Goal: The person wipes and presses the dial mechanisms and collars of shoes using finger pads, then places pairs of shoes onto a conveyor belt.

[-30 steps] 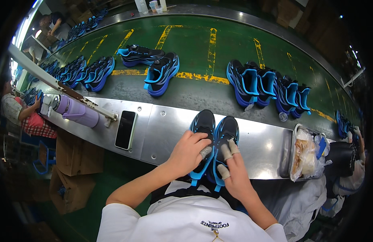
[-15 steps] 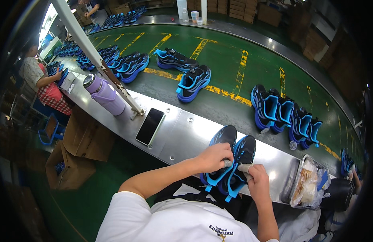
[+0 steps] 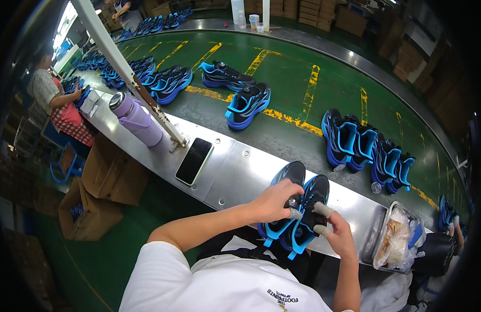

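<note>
A pair of black sneakers with bright blue trim stands at the near metal edge, heels toward me. My left hand (image 3: 276,203) bends over the left sneaker (image 3: 287,174), fingers and thumb around the tongue area, where a small round knob shows. My right hand (image 3: 338,233) is at the right sneaker (image 3: 316,191), its thumb and forefinger spread apart beside the opening. Pale covers wrap some fingertips. My left fingers partly hide the collar of the left sneaker.
A phone (image 3: 194,161) and a purple bottle (image 3: 140,124) sit left, by a white post (image 3: 107,49). A metal tray (image 3: 382,240) with plastic bags lies right. More sneakers (image 3: 249,105) stand on the green belt (image 3: 287,73). A co-worker (image 3: 68,106) holds a shoe at far left.
My right hand's fingers have spread apart from a pinch at the right sneaker. My left fingers have uncurled somewhat over the left sneaker. The sneakers on the belt have shifted slightly left.
</note>
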Action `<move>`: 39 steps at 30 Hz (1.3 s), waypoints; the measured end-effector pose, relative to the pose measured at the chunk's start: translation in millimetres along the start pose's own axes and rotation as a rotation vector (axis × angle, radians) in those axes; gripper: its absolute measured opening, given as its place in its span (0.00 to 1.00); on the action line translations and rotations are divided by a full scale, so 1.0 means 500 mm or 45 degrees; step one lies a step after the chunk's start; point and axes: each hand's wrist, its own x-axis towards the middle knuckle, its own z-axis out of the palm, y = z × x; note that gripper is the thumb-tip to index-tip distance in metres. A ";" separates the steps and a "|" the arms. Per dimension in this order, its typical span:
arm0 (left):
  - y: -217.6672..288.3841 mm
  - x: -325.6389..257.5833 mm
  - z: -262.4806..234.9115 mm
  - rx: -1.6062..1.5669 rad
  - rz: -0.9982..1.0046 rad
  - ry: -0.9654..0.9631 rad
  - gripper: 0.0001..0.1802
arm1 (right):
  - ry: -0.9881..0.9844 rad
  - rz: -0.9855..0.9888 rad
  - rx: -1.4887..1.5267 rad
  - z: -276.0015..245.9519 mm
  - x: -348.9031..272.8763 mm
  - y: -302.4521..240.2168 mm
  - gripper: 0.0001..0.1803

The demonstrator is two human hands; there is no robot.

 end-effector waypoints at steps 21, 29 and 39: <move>-0.006 0.010 -0.022 0.214 0.009 -0.122 0.27 | -0.045 -0.162 -0.021 -0.006 0.008 0.010 0.22; -0.006 0.007 -0.034 -0.015 -0.048 -0.288 0.32 | -0.013 0.025 0.102 0.005 0.018 -0.005 0.18; 0.017 0.004 -0.014 0.219 0.005 -0.087 0.25 | -0.090 -0.043 0.145 -0.008 0.014 0.005 0.23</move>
